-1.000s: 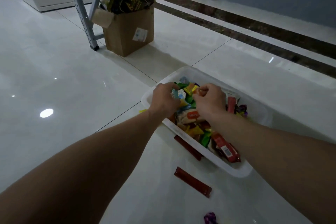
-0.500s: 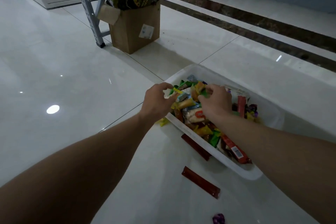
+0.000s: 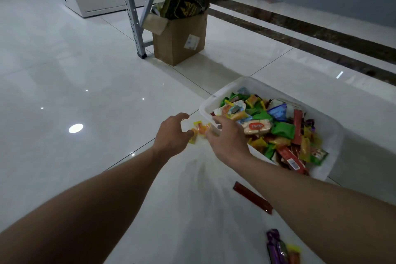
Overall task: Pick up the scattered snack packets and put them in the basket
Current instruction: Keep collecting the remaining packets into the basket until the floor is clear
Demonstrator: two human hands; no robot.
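Both my hands hovered over yellow packets (image 3: 200, 130) beside the basket (image 3: 334, 135).
My left hand (image 3: 171, 135) was spread, empty; my right hand (image 3: 228, 135) likewise, fingers released.

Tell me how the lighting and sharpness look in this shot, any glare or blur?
Head view: dim and bluish overall; bright lamp glare reflects off the glossy floor; wide-angle bending curves the tile lines; the yellow packets between the left hand and right hand are smeared, the basket contents sharper.
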